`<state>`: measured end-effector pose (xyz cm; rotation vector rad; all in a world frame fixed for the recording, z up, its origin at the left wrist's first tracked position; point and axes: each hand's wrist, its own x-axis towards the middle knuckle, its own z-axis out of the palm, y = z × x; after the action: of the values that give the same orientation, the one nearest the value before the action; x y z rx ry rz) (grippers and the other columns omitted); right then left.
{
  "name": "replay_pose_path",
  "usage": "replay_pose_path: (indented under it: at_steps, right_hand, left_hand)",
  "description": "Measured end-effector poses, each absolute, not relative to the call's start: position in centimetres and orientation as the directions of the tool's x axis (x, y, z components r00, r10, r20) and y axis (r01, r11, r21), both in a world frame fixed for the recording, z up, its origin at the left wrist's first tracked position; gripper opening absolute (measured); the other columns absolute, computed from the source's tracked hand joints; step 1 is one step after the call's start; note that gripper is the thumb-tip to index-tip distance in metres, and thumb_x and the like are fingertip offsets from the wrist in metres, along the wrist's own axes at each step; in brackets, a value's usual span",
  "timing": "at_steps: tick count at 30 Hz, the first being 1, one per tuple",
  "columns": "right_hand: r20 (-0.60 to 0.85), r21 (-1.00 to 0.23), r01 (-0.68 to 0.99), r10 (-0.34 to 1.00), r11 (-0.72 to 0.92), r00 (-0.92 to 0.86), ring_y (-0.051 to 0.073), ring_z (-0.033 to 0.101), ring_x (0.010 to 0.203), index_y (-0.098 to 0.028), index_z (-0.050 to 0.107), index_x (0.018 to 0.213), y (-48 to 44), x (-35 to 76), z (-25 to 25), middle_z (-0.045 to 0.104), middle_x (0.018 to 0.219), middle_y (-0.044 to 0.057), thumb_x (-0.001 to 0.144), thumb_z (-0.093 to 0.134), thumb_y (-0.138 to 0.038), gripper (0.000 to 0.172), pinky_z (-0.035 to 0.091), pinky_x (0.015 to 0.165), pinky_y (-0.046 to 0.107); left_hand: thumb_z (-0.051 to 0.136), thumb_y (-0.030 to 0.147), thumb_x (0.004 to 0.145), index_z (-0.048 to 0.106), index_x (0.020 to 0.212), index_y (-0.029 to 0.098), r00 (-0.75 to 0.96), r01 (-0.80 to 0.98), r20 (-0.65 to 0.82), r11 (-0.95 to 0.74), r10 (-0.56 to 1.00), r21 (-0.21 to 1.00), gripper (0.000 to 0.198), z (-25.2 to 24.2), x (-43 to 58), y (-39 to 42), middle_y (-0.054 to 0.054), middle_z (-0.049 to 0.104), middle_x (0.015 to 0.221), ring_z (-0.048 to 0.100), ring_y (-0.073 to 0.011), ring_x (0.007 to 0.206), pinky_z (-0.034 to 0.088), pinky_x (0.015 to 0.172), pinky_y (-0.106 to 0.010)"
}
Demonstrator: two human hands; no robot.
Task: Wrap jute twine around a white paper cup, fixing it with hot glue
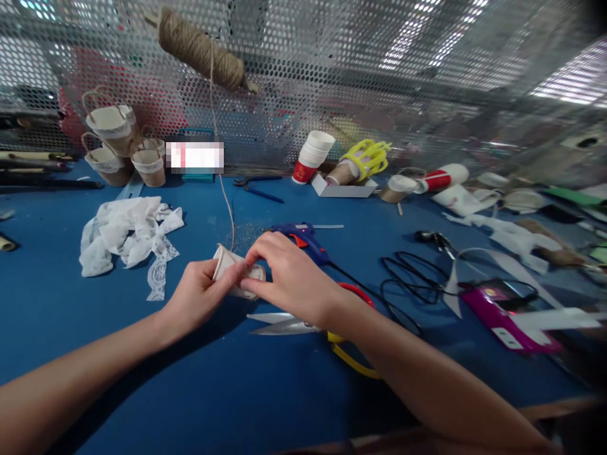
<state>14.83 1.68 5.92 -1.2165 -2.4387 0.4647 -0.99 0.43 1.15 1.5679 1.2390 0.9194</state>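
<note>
A small white paper cup (224,262) lies tilted on its side between my two hands, just above the table. My left hand (193,292) is closed on its rim end, thumb along the wall. The fingers of my right hand (284,273) press together at the cup's other end; whether they also pinch the twine is hidden. Thin twine (226,201) hangs from a large spool (199,54) down to the cup. Open scissors (283,324) with red and yellow handles lie under my right wrist. Behind that hand rests a blue glue gun (303,235).
White lace strips (128,234) lie at left, before twine-covered cups (111,129) with handles. Pliers (258,188), stacked paper cups (313,158) and a white box (344,188) stand along the mesh panel. A black cable (403,278) and a magenta device (507,316) are at right.
</note>
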Motion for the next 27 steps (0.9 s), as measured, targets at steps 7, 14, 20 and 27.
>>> replay_pose_path:
  at_steps: [7, 14, 20, 27]
  right_hand:
    - [0.078, -0.641, 0.649, 0.876, 0.41, -0.476, 0.011, 0.047, 0.067, -0.016, 0.051, 0.064, 1.8, 15.0, 5.9, 0.051, 0.071, 0.0, 0.074, 0.055, -0.017, 0.011, 0.039, 0.063, 0.025]
    - [0.004, -0.91, 0.389, 0.943, 0.141, -0.332, 0.007, 0.042, 0.055, -0.015, 0.053, 0.07, 2.0, 16.5, 6.5, 0.049, 0.062, -0.003, 0.07, 0.06, -0.029, 0.016, 0.036, 0.052, 0.021]
    - [0.011, -0.919, 0.373, 0.957, 0.124, -0.289, 0.007, 0.04, 0.053, -0.015, 0.052, 0.066, 2.0, 16.6, 5.9, 0.047, 0.059, -0.004, 0.066, 0.064, -0.032, 0.021, 0.034, 0.049, 0.022]
    - [0.004, -0.912, 0.392, 0.958, 0.122, -0.288, 0.006, 0.036, 0.05, -0.015, 0.051, 0.066, 1.9, 16.9, 5.6, 0.044, 0.056, -0.005, 0.067, 0.063, -0.029, 0.018, 0.03, 0.046, 0.021]
  left_hand:
    - [0.047, 0.042, 0.078, 0.054, 0.054, 0.013, 0.25, 0.278, 0.016, -0.088, 0.968, 0.956, 0.038, 2.0, -1.1, 0.5, 0.004, 0.044, 0.046, 0.034, -0.007, 0.042, 0.025, 0.039, -0.019]
    - [0.061, 0.036, 0.071, 0.063, 0.072, 0.013, 0.268, -0.026, -0.232, 0.248, 0.935, 0.968, 0.023, 2.2, -1.2, 1.0, 0.0, 0.064, 0.063, 0.052, -0.008, 0.053, 0.042, 0.054, -0.018]
    - [0.063, 0.034, 0.07, 0.064, 0.071, 0.014, 0.299, -0.075, -0.242, 0.276, 0.923, 0.958, 0.02, 2.2, -1.0, 0.7, 0.0, 0.066, 0.064, 0.056, -0.0084, 0.054, 0.044, 0.056, -0.017]
    - [0.064, 0.032, 0.069, 0.065, 0.071, 0.014, 0.296, -0.103, -0.209, 0.249, 0.932, 0.963, 0.018, 1.9, -1.2, 0.5, 0.001, 0.066, 0.061, 0.055, -0.0074, 0.051, 0.045, 0.053, -0.016]
